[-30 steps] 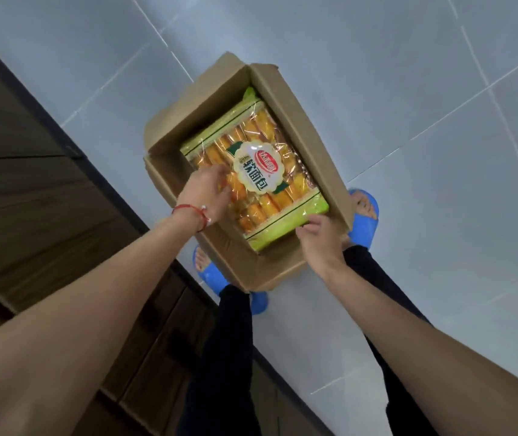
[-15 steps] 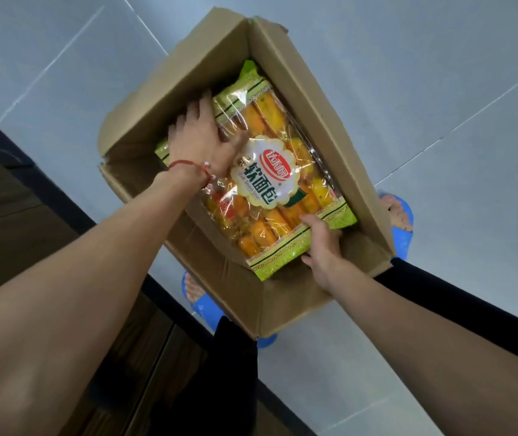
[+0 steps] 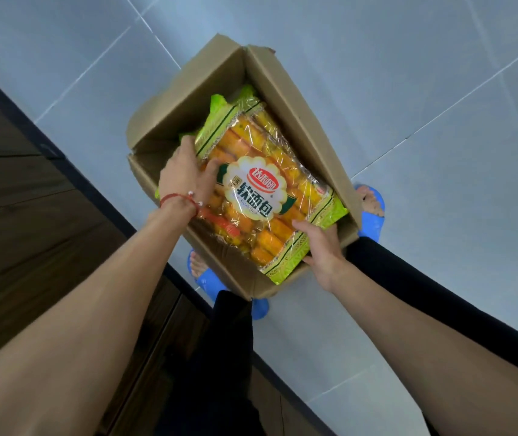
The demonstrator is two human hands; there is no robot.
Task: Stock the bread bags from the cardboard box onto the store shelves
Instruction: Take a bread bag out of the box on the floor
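Grey floor (image 3: pixel 440 73) tiles with thin pale lines filled most of the view. Dark wood (image 3: pixel 31 215) with a black edge ran along the left side; I could not tell what it was part of. An open brown box (image 3: pixel 282 99) sat on the floor, right in front of two feet in blue slippers (image 3: pixel 374 215). Black trousers (image 3: pixel 229 341) showed below the box.

One bag (image 3: pixel 260 171) of bread lay on top in the box. It was clear, with green ends and a round white and red label, and golden rolls showed through it. It sat tilted, and its near end stuck out over the near rim of the box. Bits of more green bags (image 3: pixel 220 105) peeked out under it at the far end.

Both bare arms reached down to the bag. The left hand (image 3: pixel 182 174), with a red string (image 3: pixel 177 198) on its wrist, held the bag's left side. Its fingers were curled over the edge, and its thumb lay on top by the label. The right hand (image 3: pixel 320 247) held the near end of the bag, with its thumb pressed on top and its fingers tucked under, out of sight. Each hand had hold of the same bag, one at the side and one at the end.
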